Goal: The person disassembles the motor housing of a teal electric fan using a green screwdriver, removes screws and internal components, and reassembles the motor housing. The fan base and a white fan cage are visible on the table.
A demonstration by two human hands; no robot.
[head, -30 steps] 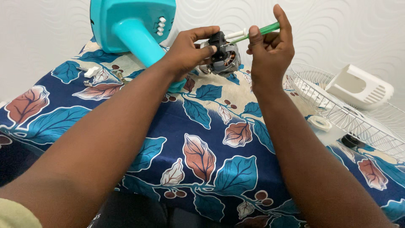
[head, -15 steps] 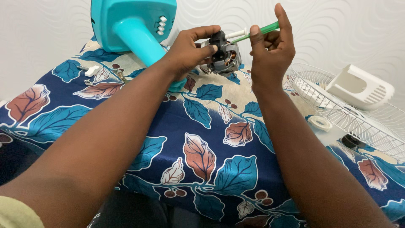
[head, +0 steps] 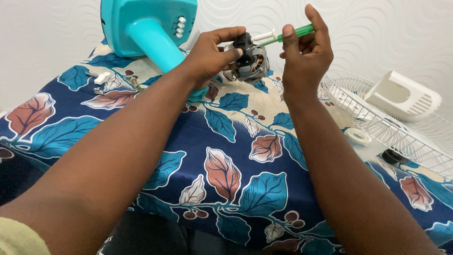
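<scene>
My left hand [head: 212, 54] grips a small electric fan motor [head: 250, 59], grey and black with copper windings showing, and holds it up above the table. My right hand [head: 304, 49] pinches a green syringe-like applicator [head: 295, 33], its thin tip pointing left into the top of the motor. A short white shaft sticks out of the motor beside the tip. Both hands are raised over the far middle of the table.
A turquoise fan base and stand [head: 151, 26] leans at the back left. A white wire fan grille [head: 391, 127] and a white plastic motor cover [head: 401, 97] lie at the right, with a white ring [head: 357, 137] near them. A leaf-patterned blue cloth [head: 226, 160] covers the table.
</scene>
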